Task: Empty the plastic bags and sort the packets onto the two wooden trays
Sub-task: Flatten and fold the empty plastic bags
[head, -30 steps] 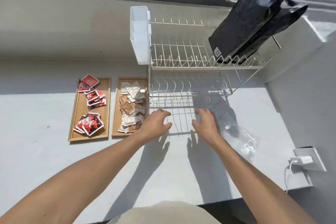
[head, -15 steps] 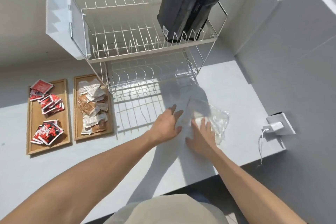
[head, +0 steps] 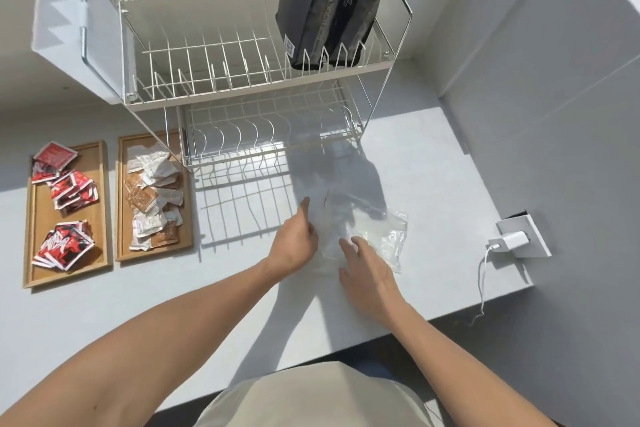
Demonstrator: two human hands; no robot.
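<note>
On the desk (head: 86, 315), to the left of the wire rack (head: 263, 80), the two wooden trays are lying side by side and are already carrying sorted stock: the left tray (head: 98, 218) is holding red packets (head: 64, 246) in two loose heaps, and the right tray (head: 121, 218) is holding white and brown packets (head: 154, 198) in one overlapping pile. No packets are showing loose on the desk. Well to the right of the trays, in front of the rack, a clear plastic bag (head: 384, 236) is lying flat and crumpled on the desk; no packet is showing through the film, though glare is hiding part of it. The left hand (head: 294, 243) is resting at the bag's left edge with its fingers bunched; whether this grip is pinching the film cannot be told. The right hand (head: 367, 274) is lying on the bag's near edge with fingers spread and flat, gripping nothing. Judged from this layout, the sorting is appearing largely complete and the work is sitting at the bag-handling stage: what is remaining is confirming that the bag is empty and moving any leftover packet to the tray of its colour. A black pouch (head: 336, 0) is standing upright in the upper rack tier; nothing is showing whether it belongs to the task.
</note>
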